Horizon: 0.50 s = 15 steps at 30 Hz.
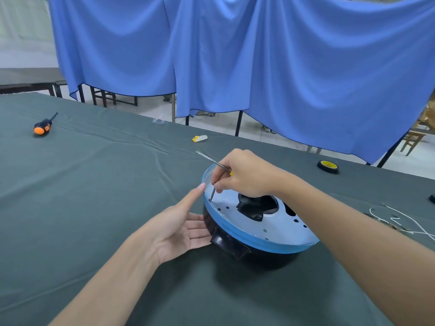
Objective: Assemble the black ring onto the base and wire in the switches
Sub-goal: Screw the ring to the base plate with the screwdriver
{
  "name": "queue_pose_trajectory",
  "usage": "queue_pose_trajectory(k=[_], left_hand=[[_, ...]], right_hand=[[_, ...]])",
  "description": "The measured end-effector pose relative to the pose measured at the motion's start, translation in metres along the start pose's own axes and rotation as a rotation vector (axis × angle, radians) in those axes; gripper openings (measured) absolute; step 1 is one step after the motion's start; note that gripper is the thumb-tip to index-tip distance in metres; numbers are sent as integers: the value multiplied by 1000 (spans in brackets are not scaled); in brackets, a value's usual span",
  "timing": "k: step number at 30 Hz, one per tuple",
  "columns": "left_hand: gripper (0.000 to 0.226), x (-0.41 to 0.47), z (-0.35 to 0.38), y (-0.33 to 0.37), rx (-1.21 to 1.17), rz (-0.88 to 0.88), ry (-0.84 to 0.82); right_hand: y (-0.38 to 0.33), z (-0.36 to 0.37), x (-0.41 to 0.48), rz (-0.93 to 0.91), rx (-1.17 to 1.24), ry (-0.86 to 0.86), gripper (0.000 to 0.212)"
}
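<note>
A long table under a wrinkled dark grey-green cloth point(94, 184) fills the foreground. Behind it a large bright blue fabric curtain point(259, 67) hangs in folds from above, stopping short of the pale floor point(150, 109). Thin black metal legs point(239, 123) stand beneath its hem. At the far left are dark flat-topped tables point(28, 78) before a whitish wall point(23, 31). A brown wooden stool point(412, 140) stands at the right. The light is even and soft.

The right hand point(244, 175) grips a screwdriver point(209, 159) and pinches a thin pin point(212, 194) at a hole in the base point(277, 225). The left hand point(181, 228) rests flat against the black ring point(270, 257).
</note>
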<state>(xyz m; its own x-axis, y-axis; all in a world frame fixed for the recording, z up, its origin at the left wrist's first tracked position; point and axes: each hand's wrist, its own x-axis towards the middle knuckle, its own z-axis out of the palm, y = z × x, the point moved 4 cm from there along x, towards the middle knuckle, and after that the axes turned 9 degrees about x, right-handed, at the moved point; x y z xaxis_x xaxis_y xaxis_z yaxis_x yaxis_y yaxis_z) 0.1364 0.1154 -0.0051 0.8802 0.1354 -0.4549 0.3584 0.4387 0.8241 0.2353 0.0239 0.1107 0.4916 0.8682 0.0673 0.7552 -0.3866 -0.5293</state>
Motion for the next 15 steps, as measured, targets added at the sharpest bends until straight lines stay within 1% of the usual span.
queue_pose_trajectory(k=[5, 15], left_hand=[[95, -3, -3, 1, 26, -19, 17], [93, -4, -1, 1, 16, -21, 19]], right_hand=[[-4, -3, -5, -18, -24, -18, 10], [-12, -1, -6, -43, -89, -52, 11]])
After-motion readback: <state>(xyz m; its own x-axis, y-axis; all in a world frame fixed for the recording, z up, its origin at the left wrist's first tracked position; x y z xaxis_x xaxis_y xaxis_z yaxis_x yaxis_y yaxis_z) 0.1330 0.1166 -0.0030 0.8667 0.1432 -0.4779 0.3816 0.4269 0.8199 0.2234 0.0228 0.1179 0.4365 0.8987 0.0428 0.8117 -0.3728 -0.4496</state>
